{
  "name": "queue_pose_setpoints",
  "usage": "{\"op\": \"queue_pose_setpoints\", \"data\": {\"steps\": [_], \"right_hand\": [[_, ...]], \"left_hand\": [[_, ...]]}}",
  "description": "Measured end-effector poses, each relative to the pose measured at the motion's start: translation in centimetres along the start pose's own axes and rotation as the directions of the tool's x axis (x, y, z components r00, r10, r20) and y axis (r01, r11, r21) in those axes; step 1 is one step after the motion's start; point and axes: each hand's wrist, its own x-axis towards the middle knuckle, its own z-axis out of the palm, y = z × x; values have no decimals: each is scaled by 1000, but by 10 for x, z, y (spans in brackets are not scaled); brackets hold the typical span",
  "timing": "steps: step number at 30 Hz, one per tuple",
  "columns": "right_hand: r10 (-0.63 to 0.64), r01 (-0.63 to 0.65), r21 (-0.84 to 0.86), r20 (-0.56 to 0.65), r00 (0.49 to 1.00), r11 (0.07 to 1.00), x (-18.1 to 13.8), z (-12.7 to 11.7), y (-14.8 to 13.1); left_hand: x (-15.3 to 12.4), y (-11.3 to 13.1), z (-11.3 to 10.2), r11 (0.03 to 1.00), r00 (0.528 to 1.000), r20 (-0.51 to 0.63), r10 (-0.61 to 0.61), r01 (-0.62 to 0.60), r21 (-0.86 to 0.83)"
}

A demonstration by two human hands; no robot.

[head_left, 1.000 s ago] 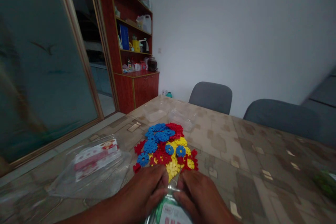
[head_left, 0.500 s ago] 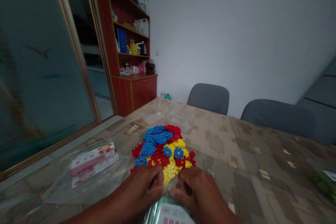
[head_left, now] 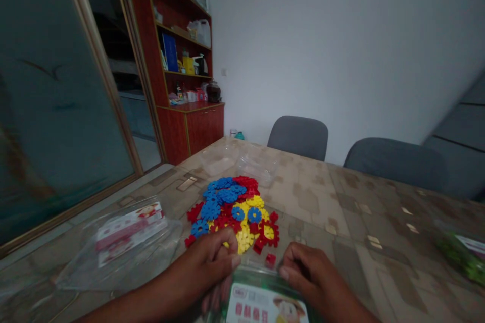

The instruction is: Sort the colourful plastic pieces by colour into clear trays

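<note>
At the near edge of the view lies a clear plastic box [head_left: 248, 275] with green inside and a white printed label [head_left: 250, 305] showing a cartoon figure in a hat. My left hand [head_left: 214, 260] is closed on its far left edge, fingers curled and thumb pressed in. My right hand [head_left: 312, 270] grips the far right edge, its thumb on the rim; the fingertips are partly hidden. Just beyond both hands is a heap of flower-shaped plastic pieces, with blue ones [head_left: 227, 194], red ones [head_left: 248, 184] and yellow ones [head_left: 244, 239]. A small red piece [head_left: 270, 261] lies between my hands.
To the left, an opened clear package [head_left: 166, 247] with a printed card [head_left: 129, 232] rests on the patterned table [head_left: 310, 186]. Clear plastic trays [head_left: 257, 161] stand behind the heap. A package with green contents [head_left: 460, 257] is at far right. Grey chairs [head_left: 299, 133] line the far side.
My hands have moved apart along the box's far edge, the right one going right. More of the box and its label now shows. The view has shifted slightly.
</note>
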Motion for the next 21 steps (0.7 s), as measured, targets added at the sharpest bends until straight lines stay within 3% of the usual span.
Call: {"op": "queue_pose_setpoints", "data": {"steps": [3, 6, 10, 14, 18, 21], "right_hand": [[20, -20, -12, -16, 1000, 1000, -3, 3, 3], [31, -31, -3, -80, 996, 1000, -5, 5, 3], [-17, 15, -13, -139, 990, 1000, -6, 9, 6], [-41, 41, -5, -192, 981, 999, -9, 3, 6], [-18, 26, 51, -154, 988, 998, -14, -5, 4], [48, -24, 221, -103, 993, 975, -16, -7, 4]], "left_hand": [[0, 2, 6, 971, 999, 35, 15, -6, -239], [-5, 14, 7, 942, 995, 73, 63, -35, -335], [-12, 34, 7, 962, 983, 161, 86, -40, -269], [-18, 41, 12, 991, 987, 154, 49, -29, -134], [-22, 33, 22, 966, 990, 121, 74, -41, -255], [-22, 25, 26, 947, 996, 78, 45, -17, -322]]}}
